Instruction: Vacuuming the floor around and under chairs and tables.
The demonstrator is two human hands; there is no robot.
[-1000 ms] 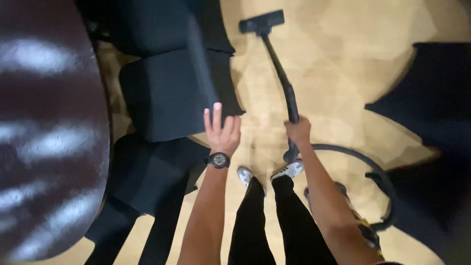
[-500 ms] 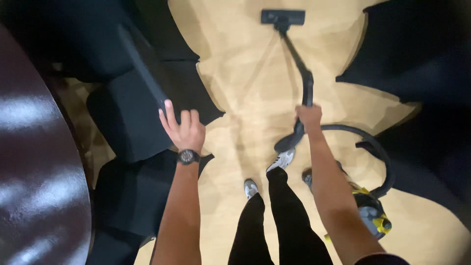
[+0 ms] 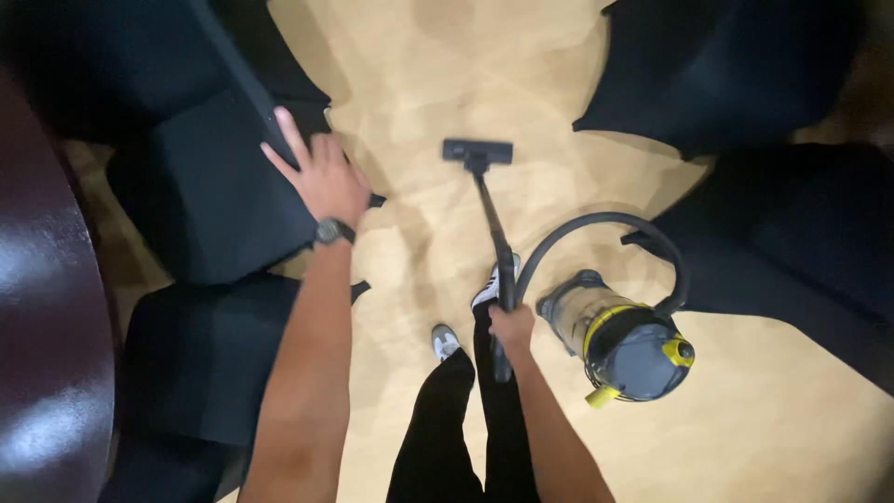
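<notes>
At nine o'clock from the feet, the left hand (image 3: 324,179) rests flat, fingers spread, on the matte black fabric-covered chair (image 3: 209,200). The right hand (image 3: 511,327) is clenched around the slim black rigid vacuum wand (image 3: 494,233), whose flat floor head (image 3: 477,151) sits at twelve o'clock on smooth pale wood flooring (image 3: 792,410). Vacuuming beside the chair seems underway; shifting it would call for a firmer grasp.

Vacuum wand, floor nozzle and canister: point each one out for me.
vacuum wand (image 3: 491,219), head view, on the middle of the black tube.
floor nozzle (image 3: 477,151), head view, on the flat black head.
canister (image 3: 626,343), head view, on the grey and yellow body.
</notes>
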